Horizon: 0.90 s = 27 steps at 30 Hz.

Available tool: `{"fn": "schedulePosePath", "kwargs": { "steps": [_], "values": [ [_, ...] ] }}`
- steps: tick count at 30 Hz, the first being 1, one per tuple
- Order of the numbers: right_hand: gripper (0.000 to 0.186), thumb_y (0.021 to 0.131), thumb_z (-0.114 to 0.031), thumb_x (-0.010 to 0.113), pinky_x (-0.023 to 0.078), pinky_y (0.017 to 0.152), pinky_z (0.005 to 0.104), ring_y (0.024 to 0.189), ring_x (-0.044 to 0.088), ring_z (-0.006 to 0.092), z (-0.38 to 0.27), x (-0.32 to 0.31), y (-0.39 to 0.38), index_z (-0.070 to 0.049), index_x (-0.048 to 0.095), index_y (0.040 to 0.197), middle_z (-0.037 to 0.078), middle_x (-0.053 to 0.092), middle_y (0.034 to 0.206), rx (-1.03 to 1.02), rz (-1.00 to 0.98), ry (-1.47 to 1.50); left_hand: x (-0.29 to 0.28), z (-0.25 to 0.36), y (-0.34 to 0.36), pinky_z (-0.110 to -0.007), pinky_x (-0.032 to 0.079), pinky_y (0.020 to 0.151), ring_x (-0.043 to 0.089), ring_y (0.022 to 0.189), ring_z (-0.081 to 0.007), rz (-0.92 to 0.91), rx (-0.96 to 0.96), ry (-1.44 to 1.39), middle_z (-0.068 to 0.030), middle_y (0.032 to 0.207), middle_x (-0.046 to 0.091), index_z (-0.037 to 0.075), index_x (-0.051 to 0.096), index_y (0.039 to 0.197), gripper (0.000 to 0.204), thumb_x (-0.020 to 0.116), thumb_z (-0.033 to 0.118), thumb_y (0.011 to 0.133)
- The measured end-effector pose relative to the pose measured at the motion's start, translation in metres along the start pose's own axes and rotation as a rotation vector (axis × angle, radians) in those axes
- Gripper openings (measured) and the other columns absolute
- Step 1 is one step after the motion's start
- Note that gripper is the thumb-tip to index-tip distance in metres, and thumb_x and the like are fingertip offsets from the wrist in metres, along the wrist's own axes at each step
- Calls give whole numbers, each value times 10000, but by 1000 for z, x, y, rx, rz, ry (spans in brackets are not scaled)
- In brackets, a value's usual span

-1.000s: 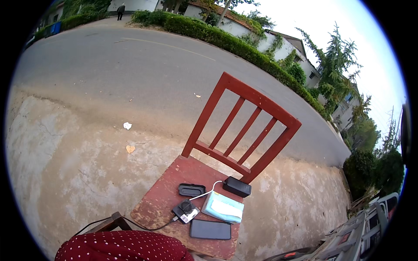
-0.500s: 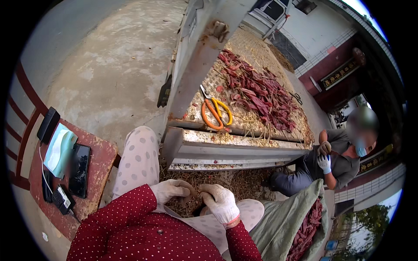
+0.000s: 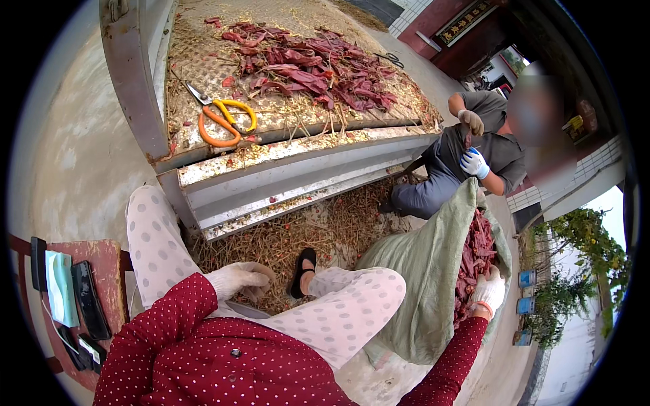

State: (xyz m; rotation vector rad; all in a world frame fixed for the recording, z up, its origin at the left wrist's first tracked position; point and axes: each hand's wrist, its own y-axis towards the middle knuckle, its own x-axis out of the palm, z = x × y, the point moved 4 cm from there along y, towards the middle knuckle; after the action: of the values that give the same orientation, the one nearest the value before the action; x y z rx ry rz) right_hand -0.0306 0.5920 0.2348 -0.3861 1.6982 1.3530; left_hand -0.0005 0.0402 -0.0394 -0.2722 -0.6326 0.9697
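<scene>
My right hand (image 3: 489, 292), in a white knit glove, reaches into the mouth of a green woven sack (image 3: 423, 260). Its fingers curl against the dried red chili peppers (image 3: 479, 242) there, partly hidden among them. Over my lap, my left hand (image 3: 238, 280) is gloved too, with soiled fingertips. Its fingers are bent together, and whatever they may hold is hidden. More dried chilies (image 3: 308, 68) lie heaped on a seed-strewn truck bed (image 3: 196, 57). On the bed's near edge rest scissors (image 3: 220, 116) with orange and yellow handles.
At right, a co-worker (image 3: 487, 135) in gloves holds a dark red piece. A worn red chair (image 3: 112, 271) at left carries a face mask (image 3: 61, 287), a phone (image 3: 90, 298) and small black devices. Stalks (image 3: 298, 223) litter the ground below the bed. Black-handled scissors (image 3: 391, 59) lie at its far side.
My hands, together over my lap before, are now apart: the right has moved right into the sack, the left stays over my lap. The view has swung right.
</scene>
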Motion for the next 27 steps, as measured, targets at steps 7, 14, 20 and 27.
{"fn": "schedulePosePath", "kwargs": {
  "steps": [7,14,20,27],
  "values": [
    [292,909,-210,625,535,890,444,1015,670,372,-134,83,-54,-66,689,1154,197,676,1147,-345,-309,382,4,-7,26,-310,520,866,638,946,-160,-2,-53,47,-62,1054,665,4,592,1313,459,593,306,968],
    [291,890,-256,625,540,897,463,1045,662,397,-241,220,-98,-74,689,1108,212,677,1140,-614,-875,253,-10,-23,41,-293,514,856,629,922,-143,46,-107,49,-63,1049,663,8,592,1328,470,616,310,969],
    [292,881,-175,602,555,911,466,1114,659,396,-265,342,-81,-90,683,1148,210,652,1239,-574,-1007,-7,-31,-40,52,-272,514,855,626,911,-123,148,-300,10,-46,1051,674,17,590,1339,460,672,245,948],
    [423,910,-189,588,530,1002,468,1247,603,397,-298,472,-128,-110,613,1325,209,526,1456,-303,-1225,144,-47,-85,58,-298,545,863,655,931,-142,159,-404,-80,-78,1086,674,0,569,1353,415,623,155,972]
  ]
}}
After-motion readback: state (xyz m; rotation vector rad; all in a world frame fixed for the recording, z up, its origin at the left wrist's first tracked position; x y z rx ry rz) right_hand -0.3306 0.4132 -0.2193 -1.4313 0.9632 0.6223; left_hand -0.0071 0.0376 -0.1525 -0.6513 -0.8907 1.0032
